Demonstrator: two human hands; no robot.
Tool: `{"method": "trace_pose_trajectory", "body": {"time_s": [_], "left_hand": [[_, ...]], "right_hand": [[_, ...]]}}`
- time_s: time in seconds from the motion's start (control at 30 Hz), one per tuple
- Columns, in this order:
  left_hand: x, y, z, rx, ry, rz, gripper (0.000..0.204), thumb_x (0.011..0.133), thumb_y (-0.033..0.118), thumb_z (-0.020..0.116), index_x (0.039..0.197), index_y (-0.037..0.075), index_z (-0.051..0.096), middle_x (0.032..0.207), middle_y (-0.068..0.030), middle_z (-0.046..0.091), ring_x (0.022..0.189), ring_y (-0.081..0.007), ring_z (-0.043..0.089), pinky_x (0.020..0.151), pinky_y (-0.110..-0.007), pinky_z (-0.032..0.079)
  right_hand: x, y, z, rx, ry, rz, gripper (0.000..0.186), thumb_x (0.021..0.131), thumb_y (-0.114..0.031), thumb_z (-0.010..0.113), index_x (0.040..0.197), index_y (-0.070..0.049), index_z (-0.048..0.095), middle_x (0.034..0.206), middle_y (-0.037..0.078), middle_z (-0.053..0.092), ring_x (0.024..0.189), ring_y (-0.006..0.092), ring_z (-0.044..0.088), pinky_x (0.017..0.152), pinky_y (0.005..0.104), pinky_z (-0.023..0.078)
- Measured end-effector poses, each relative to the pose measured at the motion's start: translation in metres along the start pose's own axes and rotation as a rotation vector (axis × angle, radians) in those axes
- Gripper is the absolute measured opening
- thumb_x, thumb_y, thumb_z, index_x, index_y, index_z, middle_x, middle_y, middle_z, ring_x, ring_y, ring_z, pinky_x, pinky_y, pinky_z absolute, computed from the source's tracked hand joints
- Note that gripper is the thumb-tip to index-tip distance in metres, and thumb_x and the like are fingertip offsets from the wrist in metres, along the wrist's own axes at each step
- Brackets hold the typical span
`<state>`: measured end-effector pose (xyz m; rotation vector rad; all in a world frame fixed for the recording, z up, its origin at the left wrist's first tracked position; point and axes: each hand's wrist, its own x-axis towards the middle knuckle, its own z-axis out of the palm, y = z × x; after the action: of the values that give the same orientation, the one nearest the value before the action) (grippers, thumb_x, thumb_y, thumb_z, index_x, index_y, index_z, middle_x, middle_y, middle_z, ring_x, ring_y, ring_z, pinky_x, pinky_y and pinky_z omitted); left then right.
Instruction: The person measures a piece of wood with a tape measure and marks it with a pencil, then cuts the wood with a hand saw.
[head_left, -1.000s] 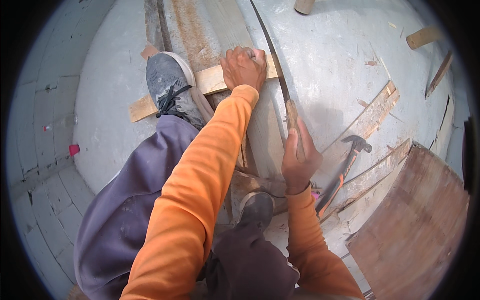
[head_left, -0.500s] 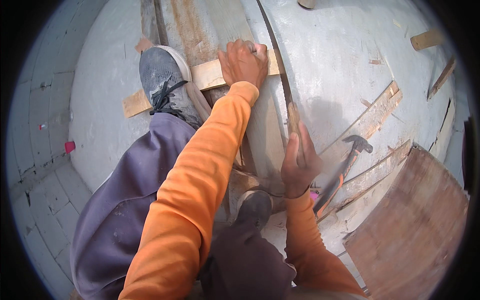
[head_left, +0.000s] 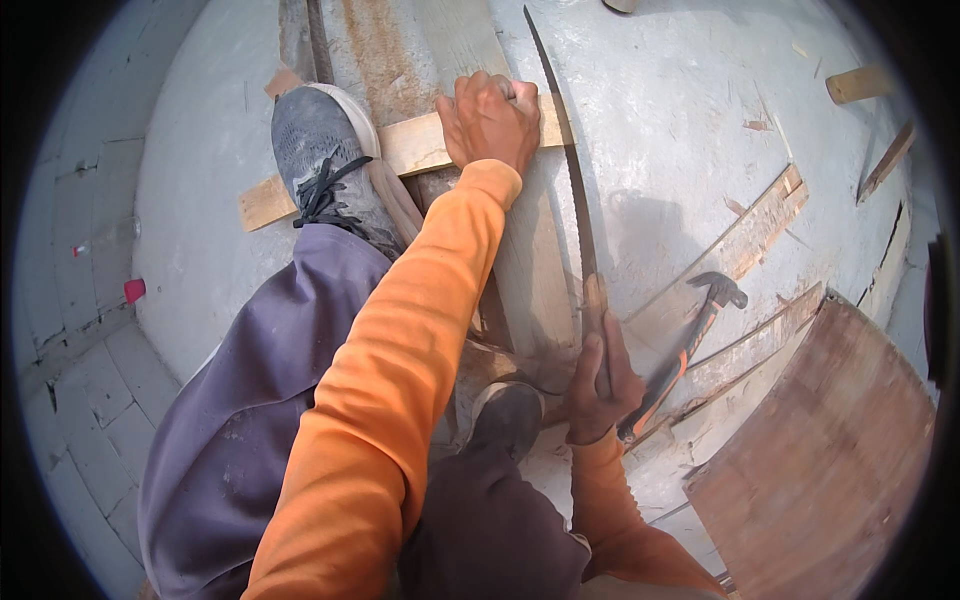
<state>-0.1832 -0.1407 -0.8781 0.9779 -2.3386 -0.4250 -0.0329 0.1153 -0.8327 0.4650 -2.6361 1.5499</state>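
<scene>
The pale wood strip [head_left: 420, 145] lies across the boards [head_left: 525, 270] under my shoe [head_left: 320, 145], the saw [head_left: 574, 190] at its right end. My left hand [head_left: 493, 122] clamps it; my right hand [head_left: 606, 388] grips the saw's handle. Long, straight strokes should serve best.

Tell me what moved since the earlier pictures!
The right hand pulled the saw back, down the picture, so its tip now shows. Nothing was grabbed or let go. The left hand stays on the pale wood strip, and so does the left shoe.
</scene>
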Motion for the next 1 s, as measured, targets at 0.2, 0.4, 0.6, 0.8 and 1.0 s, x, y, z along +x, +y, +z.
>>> {"method": "trace_pose_trajectory", "body": {"time_s": [0.2,0.4,0.6,0.8,1.0], "left_hand": [[-0.003,0.006,0.003,-0.021,-0.002,-0.004,0.024,0.083,0.024,0.064,0.071,0.005,0.070,0.085,-0.0094,0.069,0.086,-0.0276,0.060,0.085,-0.038,0.042],[-0.002,0.003,-0.002,0.002,0.006,-0.029,0.023,0.082,0.024,0.063,0.070,0.005,0.070,0.085,-0.0080,0.069,0.086,-0.0258,0.060,0.083,-0.037,0.041],[-0.007,0.000,0.004,0.001,0.001,-0.004,0.024,0.082,0.021,0.063,0.067,0.004,0.069,0.082,-0.0076,0.067,0.087,-0.0250,0.060,0.083,-0.038,0.039],[-0.006,0.007,0.001,-0.016,0.016,-0.027,0.026,0.083,0.025,0.062,0.068,0.004,0.068,0.085,-0.0091,0.069,0.085,-0.0307,0.059,0.082,-0.039,0.042],[-0.006,-0.001,0.001,-0.034,-0.018,-0.013,0.025,0.082,0.024,0.062,0.068,0.005,0.068,0.086,-0.0093,0.068,0.086,-0.0315,0.058,0.082,-0.040,0.042]], "right_hand": [[0.051,-0.009,0.031,0.021,0.085,0.030,0.030,0.091,-0.001,0.064,0.119,0.010,0.066,0.102,0.023,0.074,0.084,0.0255,0.075,0.075,0.0303,0.057],[0.048,-0.010,0.029,0.031,0.058,-0.010,0.030,0.090,-0.002,0.065,0.118,0.009,0.067,0.098,0.023,0.074,0.075,0.0216,0.074,0.066,0.0279,0.055],[-0.010,0.001,-0.001,-0.034,0.042,0.004,0.030,0.090,-0.001,0.065,0.119,0.009,0.067,0.097,0.023,0.074,0.070,0.0212,0.073,0.063,0.0289,0.056],[0.094,-0.013,0.048,0.104,0.007,-0.041,0.031,0.091,-0.001,0.065,0.121,0.007,0.066,0.099,0.025,0.074,0.077,0.0217,0.074,0.069,0.0305,0.057],[-0.030,0.002,-0.031,-0.014,-0.065,0.071,0.032,0.095,-0.003,0.060,0.121,0.014,0.063,0.105,0.025,0.073,0.092,0.0241,0.074,0.082,0.0305,0.057]]}}
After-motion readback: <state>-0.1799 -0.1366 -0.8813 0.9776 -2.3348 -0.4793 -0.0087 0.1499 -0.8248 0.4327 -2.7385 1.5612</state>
